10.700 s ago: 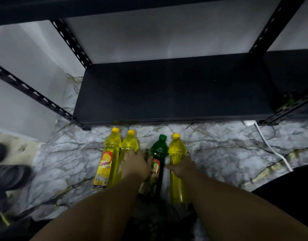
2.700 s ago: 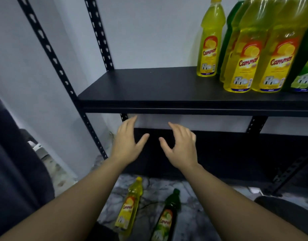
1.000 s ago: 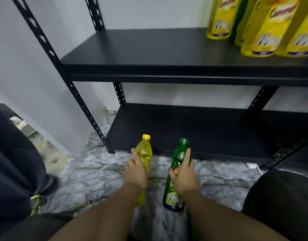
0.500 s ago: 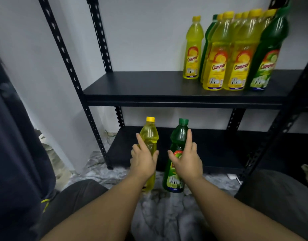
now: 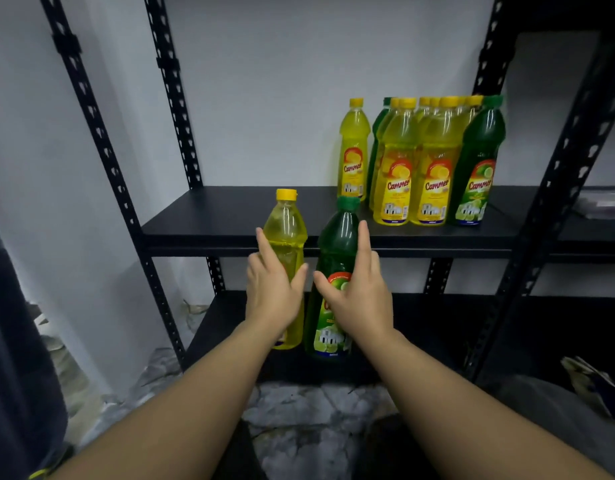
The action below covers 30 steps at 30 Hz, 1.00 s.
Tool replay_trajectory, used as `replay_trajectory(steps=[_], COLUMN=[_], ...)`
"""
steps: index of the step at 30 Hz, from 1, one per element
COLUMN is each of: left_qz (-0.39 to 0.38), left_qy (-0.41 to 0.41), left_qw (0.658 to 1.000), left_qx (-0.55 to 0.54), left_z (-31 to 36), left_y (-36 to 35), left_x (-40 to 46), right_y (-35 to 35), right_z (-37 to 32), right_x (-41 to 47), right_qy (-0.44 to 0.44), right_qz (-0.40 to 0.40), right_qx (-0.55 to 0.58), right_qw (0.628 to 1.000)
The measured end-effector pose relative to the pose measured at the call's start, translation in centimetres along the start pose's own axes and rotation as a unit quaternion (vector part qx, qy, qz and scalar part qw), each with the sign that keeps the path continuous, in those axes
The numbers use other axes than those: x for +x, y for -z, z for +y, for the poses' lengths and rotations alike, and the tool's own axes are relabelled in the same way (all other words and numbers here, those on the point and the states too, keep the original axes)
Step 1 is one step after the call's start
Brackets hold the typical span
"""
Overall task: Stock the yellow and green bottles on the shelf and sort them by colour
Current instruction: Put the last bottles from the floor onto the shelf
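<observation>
A yellow bottle (image 5: 286, 268) and a green bottle (image 5: 334, 271) are held upright in the left hand (image 5: 273, 292) and right hand (image 5: 356, 296), below the shelf (image 5: 230, 220) front edge, stocked bottles (image 5: 420, 161) at its right end.

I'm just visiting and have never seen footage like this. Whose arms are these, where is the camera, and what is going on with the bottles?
No machine here: a person wears a camera on the head, looking down at their own arms. The left hand holds a yellow bottle, the right hand a green bottle, both upright, in front of a black shelf. On that shelf stands a cluster of yellow bottles, with a green one at its right end and another partly hidden behind.
</observation>
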State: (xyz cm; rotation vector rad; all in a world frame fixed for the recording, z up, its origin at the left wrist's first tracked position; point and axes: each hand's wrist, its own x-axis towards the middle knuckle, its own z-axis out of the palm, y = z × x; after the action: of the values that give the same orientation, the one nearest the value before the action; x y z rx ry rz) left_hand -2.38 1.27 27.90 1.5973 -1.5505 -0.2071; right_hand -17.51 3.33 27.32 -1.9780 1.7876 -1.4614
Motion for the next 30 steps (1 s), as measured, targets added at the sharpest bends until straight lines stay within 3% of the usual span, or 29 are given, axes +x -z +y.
replay_trajectory(steps=[13,30], left_qz=[0.069,0.086], left_qy=[-0.051,-0.039], left_qw=[0.991,0.99], left_qx=[-0.098,-0.108], left_z=[5.2,1.3], left_y=[3.0,-0.5], left_x=[14.1,21.6], right_y=[1.5,-4.7], right_z=[-4.0,-0.6], right_x=[16.8,22.3], right_qy=[0.019,0.055], right_qz=[0.105,0.071], right_qx=[0.022,0.003], right_qw=[0.994,0.996])
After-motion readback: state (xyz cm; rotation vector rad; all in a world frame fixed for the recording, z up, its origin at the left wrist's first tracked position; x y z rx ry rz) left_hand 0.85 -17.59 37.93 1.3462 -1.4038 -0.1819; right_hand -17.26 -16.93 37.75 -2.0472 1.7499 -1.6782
